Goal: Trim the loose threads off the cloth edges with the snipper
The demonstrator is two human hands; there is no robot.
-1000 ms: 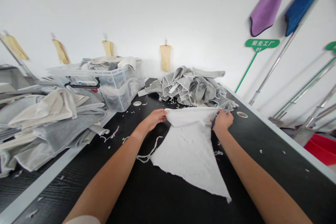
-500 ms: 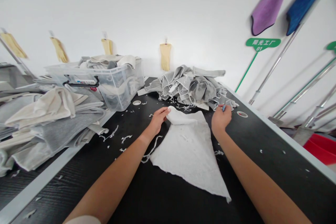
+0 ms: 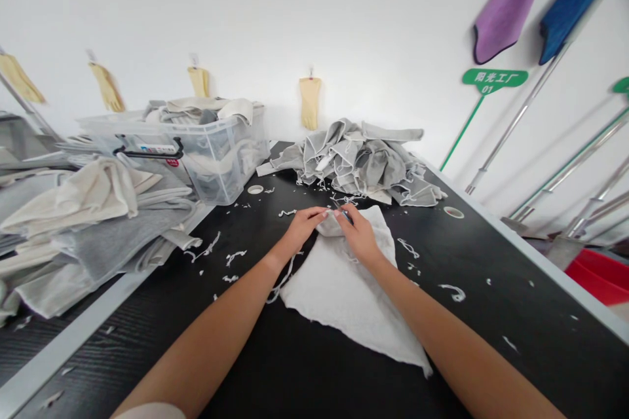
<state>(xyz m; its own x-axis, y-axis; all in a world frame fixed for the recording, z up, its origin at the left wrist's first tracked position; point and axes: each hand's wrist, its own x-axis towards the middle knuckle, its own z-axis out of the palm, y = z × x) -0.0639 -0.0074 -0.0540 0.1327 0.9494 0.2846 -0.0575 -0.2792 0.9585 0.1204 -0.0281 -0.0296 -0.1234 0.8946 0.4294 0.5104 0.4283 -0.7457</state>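
A white cloth piece (image 3: 344, 288) lies spread on the black tabletop, its far edge lifted and folded over. My left hand (image 3: 305, 226) pinches that edge near the far left corner. Right beside it, my right hand (image 3: 358, 232) is closed around small blue-handled thread snips (image 3: 346, 215), mostly covered by the fingers. The tip of the snips is close to the cloth edge and my left fingertips; whether it touches cannot be made out. A loose white thread (image 3: 285, 281) trails from the cloth's left side.
Behind my hands is a heap of grey cloth pieces (image 3: 373, 163). To the left stand a clear plastic bin (image 3: 216, 177) full of cloths and a stack of folded cloths (image 3: 113, 229). Thread scraps (image 3: 453, 291) and a white ring (image 3: 453, 212) lie on the table.
My right hand has moved left with the snips, from beside the grey heap to the cloth's far edge next to my left hand. The left hand keeps its pinch.
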